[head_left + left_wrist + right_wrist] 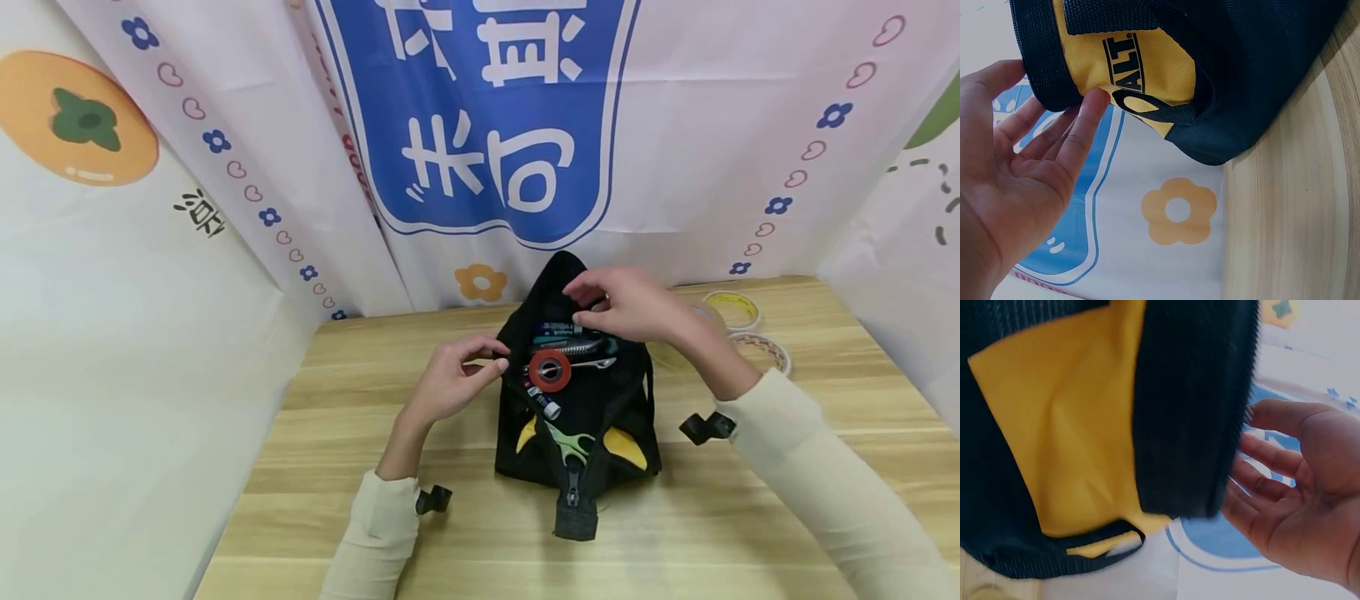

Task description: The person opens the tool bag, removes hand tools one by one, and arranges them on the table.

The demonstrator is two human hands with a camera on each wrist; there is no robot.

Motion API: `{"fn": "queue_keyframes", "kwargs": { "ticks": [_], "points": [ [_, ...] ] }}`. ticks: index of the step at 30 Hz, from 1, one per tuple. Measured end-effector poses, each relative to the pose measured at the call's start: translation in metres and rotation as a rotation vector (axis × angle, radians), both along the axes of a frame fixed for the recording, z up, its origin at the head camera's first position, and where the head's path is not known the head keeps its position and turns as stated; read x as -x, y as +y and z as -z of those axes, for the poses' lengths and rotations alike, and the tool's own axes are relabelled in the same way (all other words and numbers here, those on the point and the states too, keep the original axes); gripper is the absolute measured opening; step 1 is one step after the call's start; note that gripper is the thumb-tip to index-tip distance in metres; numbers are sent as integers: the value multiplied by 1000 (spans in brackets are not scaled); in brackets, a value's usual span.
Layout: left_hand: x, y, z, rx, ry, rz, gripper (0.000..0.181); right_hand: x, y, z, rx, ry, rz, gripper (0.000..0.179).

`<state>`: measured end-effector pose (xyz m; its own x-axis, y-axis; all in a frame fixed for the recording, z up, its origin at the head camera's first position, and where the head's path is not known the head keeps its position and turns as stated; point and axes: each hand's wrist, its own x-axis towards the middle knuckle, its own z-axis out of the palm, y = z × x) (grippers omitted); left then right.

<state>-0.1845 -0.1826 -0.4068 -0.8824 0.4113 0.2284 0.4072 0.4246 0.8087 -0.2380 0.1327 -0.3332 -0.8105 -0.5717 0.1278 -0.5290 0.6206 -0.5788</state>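
Note:
A black and yellow tool bag (513, 425) stands unzipped on the table, its zipper end folded toward me. Inside lie a red tape roll (536, 372), a small tube (542, 401), green-handled scissors (573, 447), a silver wrench (598, 363) and a dark-handled tool (576, 346). My left hand (453, 375) is at the left rim, fingertips against the bag's yellow side (1154, 69) in the left wrist view. Over the far right of the opening, my right hand (626, 304) has its fingers loosely bent and apart. The right wrist view shows its fingertips right at the zipper edge (1235, 425).
Several tape rolls sit right of the bag, behind my right forearm, among them a yellow-lined roll (752, 317) and a brown-patterned one (782, 357). A printed cloth (675, 167) hangs behind the wooden table (360, 392). A white wall (135, 375) borders the left.

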Motion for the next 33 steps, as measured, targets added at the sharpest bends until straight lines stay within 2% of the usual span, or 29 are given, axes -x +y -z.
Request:
{"fn": "queue_keyframes", "kwargs": {
  "ticks": [6,12,22,28,33],
  "points": [
    [0,0,0,-8,-6,-2,19,3,-19,3,-37,-58,-56,41],
    [-1,0,-1,-11,5,5,19,15,-29,13,-75,-121,-80,41],
    [0,-2,1,-12,2,-2,19,28,-43,28,-173,-151,-107,37],
    [0,-3,1,-15,8,7,20,32,-47,41,-180,-195,-120,35],
    [0,-3,1,-13,12,5,19,35,-48,53,-119,-241,-125,35]
  ]
}}
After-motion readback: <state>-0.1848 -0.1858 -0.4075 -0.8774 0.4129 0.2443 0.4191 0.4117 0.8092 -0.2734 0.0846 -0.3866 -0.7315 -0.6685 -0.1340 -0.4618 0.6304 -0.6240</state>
